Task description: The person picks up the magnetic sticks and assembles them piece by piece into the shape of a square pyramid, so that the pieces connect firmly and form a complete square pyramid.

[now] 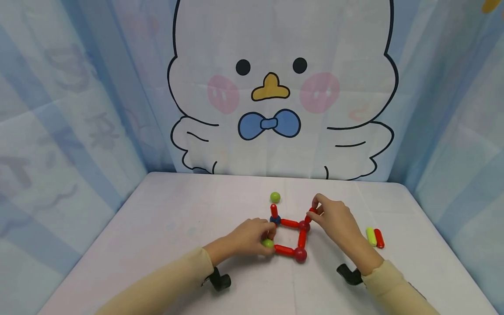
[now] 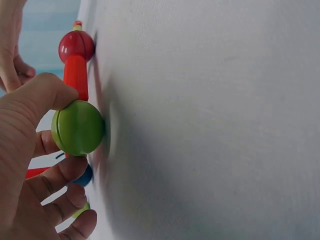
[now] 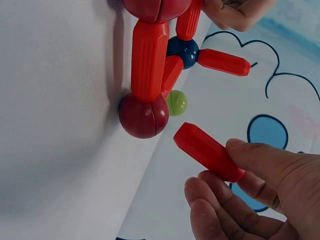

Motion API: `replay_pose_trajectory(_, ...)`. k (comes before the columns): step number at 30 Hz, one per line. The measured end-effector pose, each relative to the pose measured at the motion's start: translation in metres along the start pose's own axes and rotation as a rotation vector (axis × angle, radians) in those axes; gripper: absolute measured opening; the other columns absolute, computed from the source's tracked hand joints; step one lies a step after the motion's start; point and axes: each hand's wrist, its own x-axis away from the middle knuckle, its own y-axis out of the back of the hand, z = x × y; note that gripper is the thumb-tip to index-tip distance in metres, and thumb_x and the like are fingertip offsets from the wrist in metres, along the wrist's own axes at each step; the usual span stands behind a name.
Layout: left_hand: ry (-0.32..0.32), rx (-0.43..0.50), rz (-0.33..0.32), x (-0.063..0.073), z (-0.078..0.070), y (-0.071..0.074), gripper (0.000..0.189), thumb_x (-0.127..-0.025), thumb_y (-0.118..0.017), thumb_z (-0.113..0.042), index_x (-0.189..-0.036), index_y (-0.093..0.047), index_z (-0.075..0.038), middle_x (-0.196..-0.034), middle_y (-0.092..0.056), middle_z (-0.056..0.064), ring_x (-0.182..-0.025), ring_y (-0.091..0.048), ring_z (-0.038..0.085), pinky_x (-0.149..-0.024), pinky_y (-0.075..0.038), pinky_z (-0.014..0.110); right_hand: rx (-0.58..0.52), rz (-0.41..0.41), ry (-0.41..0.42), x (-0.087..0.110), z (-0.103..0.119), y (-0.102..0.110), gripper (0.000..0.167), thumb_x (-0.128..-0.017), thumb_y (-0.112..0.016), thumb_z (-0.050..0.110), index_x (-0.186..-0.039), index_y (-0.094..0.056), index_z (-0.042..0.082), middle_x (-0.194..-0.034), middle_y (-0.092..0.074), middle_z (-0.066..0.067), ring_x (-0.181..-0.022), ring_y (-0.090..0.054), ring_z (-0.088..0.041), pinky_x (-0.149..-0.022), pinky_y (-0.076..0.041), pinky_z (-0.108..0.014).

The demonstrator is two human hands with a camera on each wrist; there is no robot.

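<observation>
Red rods and balls form a square frame on the table, with a dark red ball (image 1: 300,254) at the front right corner, another dark red ball (image 1: 304,226) at the back right and a blue ball (image 1: 278,220) at the back left. From the blue ball a red rod (image 1: 274,210) stands up. At the front left corner my left hand (image 1: 250,236) holds a green ball (image 2: 79,128) between thumb and fingers. My right hand (image 1: 334,218) pinches a loose red rod (image 3: 207,152), its free end close above the back right ball, a gap showing in the right wrist view.
Behind the frame lies a loose green ball (image 1: 275,197). To the right of my right hand, a yellow-green rod (image 1: 371,236) and a red rod (image 1: 379,238) lie side by side on the white table (image 1: 189,197). A curtain with a cartoon bird hangs behind.
</observation>
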Motion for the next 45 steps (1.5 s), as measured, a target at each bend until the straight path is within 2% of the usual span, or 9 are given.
replay_pose_trajectory(9, -0.005, 0.002, 0.005, 0.000, -0.009, -0.002, 0.027, -0.085, -0.082, -0.037, -0.092, -0.057, -0.029, -0.077, -0.056, -0.014, -0.076, -0.051, 0.004, -0.070, -0.042, 0.022, -0.005, 0.000, 0.001, 0.000, 0.002, 0.000, 0.021, -0.092, -0.079, 0.018, -0.103, -0.063, 0.010, -0.092, -0.076, -0.011, -0.071, -0.065, -0.019, -0.063, -0.057, -0.032)
replay_pose_trajectory(15, -0.005, 0.033, 0.014, -0.001, -0.007, -0.001, 0.027, -0.086, -0.081, -0.043, -0.089, -0.058, -0.029, -0.074, -0.056, -0.014, -0.075, -0.051, 0.004, -0.067, -0.043, 0.022, -0.025, 0.021, -0.032, 0.001, 0.000, 0.000, 0.025, -0.093, -0.077, 0.023, -0.107, -0.062, 0.009, -0.096, -0.077, -0.013, -0.073, -0.066, -0.020, -0.062, -0.056, -0.032)
replay_pose_trajectory(20, 0.035, 0.117, 0.006, -0.005, 0.000, 0.004, 0.024, -0.092, -0.077, -0.042, -0.084, -0.062, -0.025, -0.073, -0.058, -0.012, -0.074, -0.052, 0.006, -0.064, -0.046, 0.021, -0.015, 0.044, -0.070, 0.003, -0.007, 0.006, 0.028, -0.095, -0.074, 0.029, -0.111, -0.062, 0.009, -0.098, -0.075, -0.014, -0.073, -0.063, -0.020, -0.063, -0.056, -0.033)
replay_pose_trajectory(25, 0.103, 0.170, -0.055, -0.010, 0.009, 0.010, 0.021, -0.096, -0.074, -0.031, -0.082, -0.062, -0.020, -0.075, -0.056, -0.006, -0.071, -0.051, 0.009, -0.062, -0.044, 0.022, 0.035, 0.036, -0.067, 0.009, -0.024, 0.013, 0.031, -0.095, -0.073, 0.031, -0.110, -0.063, 0.006, -0.090, -0.072, -0.011, -0.067, -0.059, -0.019, -0.059, -0.052, -0.032)
replay_pose_trajectory(28, 0.144, 0.217, -0.102, -0.014, 0.013, 0.013, 0.020, -0.095, -0.075, -0.026, -0.089, -0.060, -0.015, -0.085, -0.056, 0.000, -0.074, -0.052, 0.012, -0.064, -0.044, 0.023, 0.058, 0.029, -0.076, 0.014, -0.037, 0.017, 0.031, -0.095, -0.073, 0.031, -0.109, -0.063, 0.006, -0.084, -0.068, -0.008, -0.064, -0.056, -0.018, -0.056, -0.049, -0.030)
replay_pose_trajectory(31, 0.153, 0.276, -0.120, -0.019, 0.015, 0.015, 0.025, -0.094, -0.077, -0.023, -0.107, -0.058, -0.012, -0.105, -0.058, 0.005, -0.086, -0.054, 0.015, -0.073, -0.049, 0.024, 0.091, 0.043, -0.104, 0.020, -0.052, 0.022, 0.031, -0.095, -0.073, 0.028, -0.110, -0.063, 0.003, -0.080, -0.066, -0.008, -0.063, -0.055, -0.019, -0.056, -0.048, -0.031)
replay_pose_trajectory(35, 0.126, 0.334, -0.079, -0.024, 0.018, 0.015, 0.039, -0.096, -0.074, -0.019, -0.128, -0.054, -0.014, -0.125, -0.060, 0.006, -0.104, -0.059, 0.018, -0.086, -0.054, 0.030, 0.183, 0.102, -0.154, 0.028, -0.071, 0.031, 0.034, -0.095, -0.072, 0.025, -0.111, -0.062, -0.004, -0.088, -0.066, -0.018, -0.068, -0.059, -0.027, -0.061, -0.052, -0.042)
replay_pose_trajectory(39, 0.102, 0.338, -0.038, -0.027, 0.019, 0.015, 0.031, -0.102, -0.066, -0.019, -0.131, -0.056, -0.017, -0.121, -0.065, 0.004, -0.106, -0.061, 0.018, -0.087, -0.053, 0.032, 0.243, 0.136, -0.180, 0.037, -0.090, 0.037, 0.039, -0.096, -0.070, 0.022, -0.113, -0.058, -0.011, -0.093, -0.063, -0.027, -0.072, -0.060, -0.034, -0.064, -0.052, -0.050)
replay_pose_trajectory(45, 0.084, 0.310, -0.054, -0.030, 0.019, 0.015, 0.023, -0.106, -0.059, -0.017, -0.128, -0.062, -0.014, -0.106, -0.065, 0.000, -0.091, -0.056, 0.016, -0.078, -0.048, 0.027, 0.261, 0.150, -0.209, 0.045, -0.104, 0.040, 0.031, -0.095, -0.068, 0.016, -0.101, -0.055, -0.011, -0.078, -0.057, -0.017, -0.067, -0.054, -0.028, -0.059, -0.049, -0.045)
